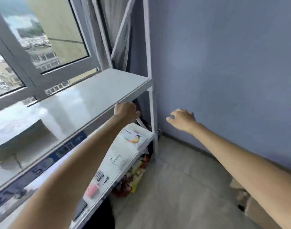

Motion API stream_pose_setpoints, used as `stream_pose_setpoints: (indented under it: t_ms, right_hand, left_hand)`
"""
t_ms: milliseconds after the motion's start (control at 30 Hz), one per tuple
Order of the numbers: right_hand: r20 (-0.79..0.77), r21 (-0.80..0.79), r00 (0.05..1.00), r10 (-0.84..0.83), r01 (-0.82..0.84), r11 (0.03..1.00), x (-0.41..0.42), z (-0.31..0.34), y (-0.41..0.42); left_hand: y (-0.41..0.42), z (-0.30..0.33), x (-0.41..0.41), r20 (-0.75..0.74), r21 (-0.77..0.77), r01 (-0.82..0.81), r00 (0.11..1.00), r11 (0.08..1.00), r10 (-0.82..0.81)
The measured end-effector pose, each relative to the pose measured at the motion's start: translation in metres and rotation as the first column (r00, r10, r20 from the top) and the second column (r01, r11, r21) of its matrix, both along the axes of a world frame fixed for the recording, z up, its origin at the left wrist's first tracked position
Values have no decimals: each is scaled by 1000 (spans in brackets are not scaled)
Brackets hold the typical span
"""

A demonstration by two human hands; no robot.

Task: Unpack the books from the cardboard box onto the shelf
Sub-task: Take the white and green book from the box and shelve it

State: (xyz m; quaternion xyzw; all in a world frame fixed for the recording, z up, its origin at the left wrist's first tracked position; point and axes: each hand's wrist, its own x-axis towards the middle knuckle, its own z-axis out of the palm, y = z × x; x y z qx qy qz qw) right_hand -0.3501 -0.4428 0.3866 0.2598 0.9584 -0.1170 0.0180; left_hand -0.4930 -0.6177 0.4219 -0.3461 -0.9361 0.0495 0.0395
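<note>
The white metal shelf (108,90) stands under the window, its top board bare and glossy. My left hand (126,112) is at the front edge of that board with its fingers curled and mostly hidden, so whether it holds anything is unclear. My right hand (182,119) hovers in front of the blue wall, to the right of the shelf post, fingers apart and empty. A colourful booklet (133,138) lies on the middle board (147,138). The cardboard box (250,210) sits on the floor at the lower right, largely hidden by my right arm.
Printed sheets (116,159) and pens (98,177) lie on the middle board. Colourful packets (134,176) fill the bottom level. A blurred blue band with white print (63,149) runs under the top board. Grey floor (182,187) spreads between shelf and wall.
</note>
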Motion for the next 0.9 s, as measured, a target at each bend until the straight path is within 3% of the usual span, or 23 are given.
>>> stream_pose_setpoints:
  t_ms: [333,600,767,900]
  right_hand:
    - [104,-54,923,-370,377,925,297,-54,171]
    - [182,-165,746,-640,665,728,485,-129,268]
    - [294,-191,650,-700,758,624,567,-183,340]
    - [352,-245,563,-747,826,507,611,-228,399]
  left_hand:
    - [248,-68,236,184,-55,390,909,919,-374]
    - [409,-146,411,330,-115,655,734,747,-593]
    - [498,-211,481,340,-189,794,605,577,-720]
    - [566,-265,514,411,-199,823,563,531,-718]
